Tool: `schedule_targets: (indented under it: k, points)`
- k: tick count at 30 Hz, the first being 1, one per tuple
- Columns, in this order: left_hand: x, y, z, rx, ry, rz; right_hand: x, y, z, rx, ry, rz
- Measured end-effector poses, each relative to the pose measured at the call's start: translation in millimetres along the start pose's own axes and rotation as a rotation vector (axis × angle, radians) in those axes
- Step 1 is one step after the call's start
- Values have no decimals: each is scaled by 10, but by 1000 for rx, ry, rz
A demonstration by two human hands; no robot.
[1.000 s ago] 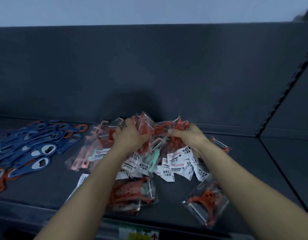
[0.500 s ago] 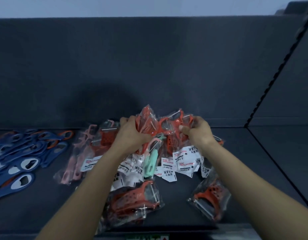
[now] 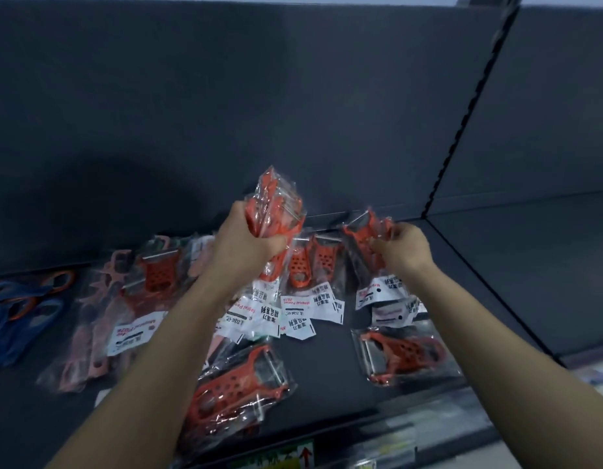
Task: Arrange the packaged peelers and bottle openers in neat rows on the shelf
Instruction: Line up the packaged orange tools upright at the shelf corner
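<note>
Scanning from the left edge of the shelf [image 3: 327, 377], I see the blue bottle openers [image 3: 19, 313] lying in a loose, overlapping heap. The pink peelers [image 3: 90, 333] are just beside them, and a red peeler [image 3: 158, 275] lies partly over those. Next comes my left hand [image 3: 249, 245], fingers curled tight round a bundle of red peeler packs [image 3: 276, 204]. Half a second ago it was down in the middle pile [image 3: 303, 269]; now it has lifted the bundle upright, clear of the packs left lying near the back edge. My right hand [image 3: 403, 248], which was close to the left, has drawn off to the right. It pinches a red pack [image 3: 364, 238] near its top between thumb and fingertips. Along the front edge a centre pack [image 3: 239, 384] and a corner pack [image 3: 401, 357] lie flat, much as they did. I judge that the red peelers are being gathered into one stack. Sorting is under way, but no neat row exists yet, and the bundle will need a bare patch of shelf to land on.
</note>
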State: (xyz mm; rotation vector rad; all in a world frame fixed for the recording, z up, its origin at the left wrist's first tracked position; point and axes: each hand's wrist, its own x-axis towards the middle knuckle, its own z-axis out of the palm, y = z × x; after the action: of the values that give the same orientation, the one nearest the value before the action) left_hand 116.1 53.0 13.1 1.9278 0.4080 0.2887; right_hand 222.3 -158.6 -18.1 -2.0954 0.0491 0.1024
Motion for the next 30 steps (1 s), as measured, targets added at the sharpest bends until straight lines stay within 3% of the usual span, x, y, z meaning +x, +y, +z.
schedule_targets:
  k: [2, 6, 14, 17, 21, 27, 30]
  points:
    - [6, 12, 73, -14, -16, 10, 27, 106, 5, -45, -5, 44]
    - [-17, 22, 160, -64, -28, 17, 154, 200, 52, -449, 11, 113]
    - [-110, 82, 383, -167, -11, 6, 352, 269, -63, -725, 40, 114]
    - [-124, 125, 537, -164, 21, 7, 405, 283, -130, -652, -45, 144]
    - [-150, 204, 742, -153, 91, 14, 453, 268, -194, -433, -70, 50]
    - [-275, 282, 997, -133, 231, -4, 505, 274, -280, -132, -259, -8]
    - [-365, 293, 1061, -134, 279, -19, 523, 350, -361, -108, -338, -101]
